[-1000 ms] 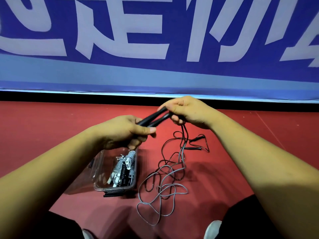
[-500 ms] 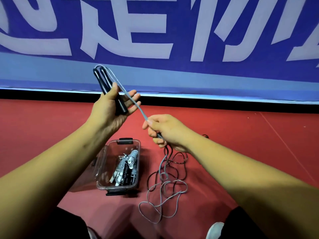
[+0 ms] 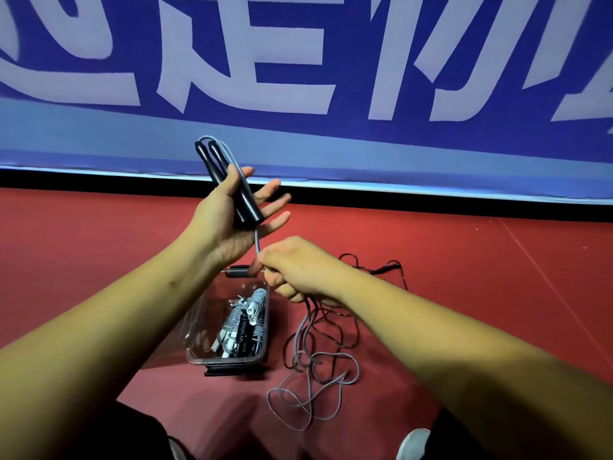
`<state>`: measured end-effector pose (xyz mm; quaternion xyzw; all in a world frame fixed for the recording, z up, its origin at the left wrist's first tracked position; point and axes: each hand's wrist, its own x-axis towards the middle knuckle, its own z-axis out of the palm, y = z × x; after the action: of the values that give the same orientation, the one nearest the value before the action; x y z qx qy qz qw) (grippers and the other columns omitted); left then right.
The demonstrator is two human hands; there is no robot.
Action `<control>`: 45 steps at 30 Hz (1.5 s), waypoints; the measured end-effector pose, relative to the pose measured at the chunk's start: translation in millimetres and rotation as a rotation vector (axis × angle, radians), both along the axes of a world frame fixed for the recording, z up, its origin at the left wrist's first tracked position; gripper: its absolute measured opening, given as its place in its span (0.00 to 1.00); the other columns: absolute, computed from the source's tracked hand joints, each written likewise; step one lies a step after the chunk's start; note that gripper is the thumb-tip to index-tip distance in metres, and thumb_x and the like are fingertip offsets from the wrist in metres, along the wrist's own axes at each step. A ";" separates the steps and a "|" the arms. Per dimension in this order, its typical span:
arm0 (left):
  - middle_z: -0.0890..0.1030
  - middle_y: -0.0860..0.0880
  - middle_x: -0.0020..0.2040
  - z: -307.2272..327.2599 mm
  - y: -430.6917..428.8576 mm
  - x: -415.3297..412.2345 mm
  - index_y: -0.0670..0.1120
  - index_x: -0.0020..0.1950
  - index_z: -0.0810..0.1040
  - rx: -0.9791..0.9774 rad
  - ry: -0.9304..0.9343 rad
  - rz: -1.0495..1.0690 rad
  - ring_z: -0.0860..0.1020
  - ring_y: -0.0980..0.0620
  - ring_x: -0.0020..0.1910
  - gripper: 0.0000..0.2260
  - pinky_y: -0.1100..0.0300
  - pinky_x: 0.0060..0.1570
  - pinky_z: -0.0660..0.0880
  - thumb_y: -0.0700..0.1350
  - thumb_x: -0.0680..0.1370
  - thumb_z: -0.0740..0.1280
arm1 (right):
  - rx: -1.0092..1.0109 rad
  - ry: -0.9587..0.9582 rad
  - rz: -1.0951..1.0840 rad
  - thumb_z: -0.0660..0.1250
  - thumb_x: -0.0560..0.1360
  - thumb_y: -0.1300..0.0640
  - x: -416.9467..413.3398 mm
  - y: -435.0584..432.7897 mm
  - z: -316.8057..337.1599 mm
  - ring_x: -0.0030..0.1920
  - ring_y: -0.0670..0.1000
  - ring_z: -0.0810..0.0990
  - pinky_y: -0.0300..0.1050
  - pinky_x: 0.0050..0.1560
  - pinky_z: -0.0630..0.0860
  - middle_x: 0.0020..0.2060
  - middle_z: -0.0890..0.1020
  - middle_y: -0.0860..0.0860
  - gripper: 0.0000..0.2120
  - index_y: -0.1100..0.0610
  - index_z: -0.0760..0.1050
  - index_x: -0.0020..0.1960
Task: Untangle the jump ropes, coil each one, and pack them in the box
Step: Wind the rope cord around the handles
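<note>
My left hand [image 3: 225,224] is raised with its thumb pressing two black handles [image 3: 232,190] against the palm, fingers spread straight. A grey rope [image 3: 257,242] runs from the handle tops down past the palm into my right hand [image 3: 298,270], which pinches it just below. The rest of the grey rope [image 3: 311,393] lies in loose loops on the red floor, tangled with a thin black rope [image 3: 351,330] whose handle [image 3: 386,268] lies behind my right wrist. A clear plastic box [image 3: 199,333] on the floor holds several coiled ropes [image 3: 245,323].
A blue banner [image 3: 298,78] with large white characters stands along the far edge of the red floor [image 3: 464,260]. The toe of a white shoe [image 3: 413,443] and dark trouser legs show at the bottom edge.
My left hand took both black handles and lifted them up to the left. My right hand slid down the grey rope and now pinches it closer under the left palm.
</note>
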<state>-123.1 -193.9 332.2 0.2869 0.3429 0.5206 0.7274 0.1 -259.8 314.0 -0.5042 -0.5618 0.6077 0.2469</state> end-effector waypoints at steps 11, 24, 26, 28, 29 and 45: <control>0.72 0.45 0.32 -9.5 8.7 -9.6 0.44 0.49 0.74 0.518 1.087 0.057 0.69 0.50 0.21 0.03 0.60 0.21 0.68 0.40 0.79 0.67 | 0.368 -0.302 0.133 0.67 0.77 0.61 36.3 4.0 40.8 0.24 0.50 0.68 0.41 0.29 0.66 0.25 0.71 0.50 0.05 0.62 0.80 0.49; 0.71 0.47 0.31 7.4 -12.0 -4.0 0.42 0.52 0.72 0.301 0.956 -0.561 0.67 0.50 0.22 0.03 0.61 0.25 0.65 0.41 0.82 0.64 | 0.606 -0.552 0.016 0.74 0.73 0.52 110.9 29.5 58.3 0.28 0.40 0.72 0.33 0.31 0.68 0.30 0.80 0.45 0.07 0.55 0.83 0.42; 0.69 0.48 0.30 9.0 -14.9 -1.5 0.42 0.55 0.73 0.176 0.814 -0.624 0.62 0.53 0.22 0.04 0.63 0.24 0.59 0.41 0.82 0.63 | 0.631 -0.583 -0.001 0.74 0.72 0.49 114.7 32.7 57.4 0.32 0.43 0.73 0.36 0.34 0.69 0.33 0.82 0.49 0.09 0.55 0.83 0.41; 0.66 0.48 0.29 10.5 -16.8 -1.2 0.43 0.57 0.75 0.053 0.701 -0.633 0.60 0.55 0.21 0.07 0.66 0.22 0.56 0.42 0.81 0.63 | 0.636 -0.614 -0.033 0.74 0.71 0.45 119.6 35.0 55.6 0.29 0.45 0.70 0.36 0.30 0.66 0.31 0.79 0.51 0.15 0.57 0.82 0.39; 0.64 0.49 0.29 12.0 -17.6 -1.7 0.43 0.57 0.76 0.011 0.657 -0.639 0.59 0.56 0.21 0.08 0.67 0.21 0.55 0.45 0.80 0.64 | 0.631 -0.622 -0.048 0.74 0.71 0.43 122.6 35.2 54.8 0.28 0.45 0.67 0.36 0.28 0.63 0.28 0.75 0.52 0.17 0.58 0.81 0.38; 0.74 0.48 0.29 -10.1 -8.9 -20.1 0.45 0.45 0.73 0.519 1.646 -0.880 0.70 0.51 0.21 0.05 0.60 0.22 0.68 0.38 0.76 0.69 | 0.724 -0.744 -0.005 0.67 0.77 0.52 121.0 44.2 46.2 0.42 0.46 0.78 0.42 0.43 0.74 0.40 0.83 0.46 0.06 0.52 0.82 0.46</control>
<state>-143.2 -202.8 322.1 0.8160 0.4811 -0.1027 0.3037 121.0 -215.6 360.2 -0.5697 -0.7846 0.1534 0.1903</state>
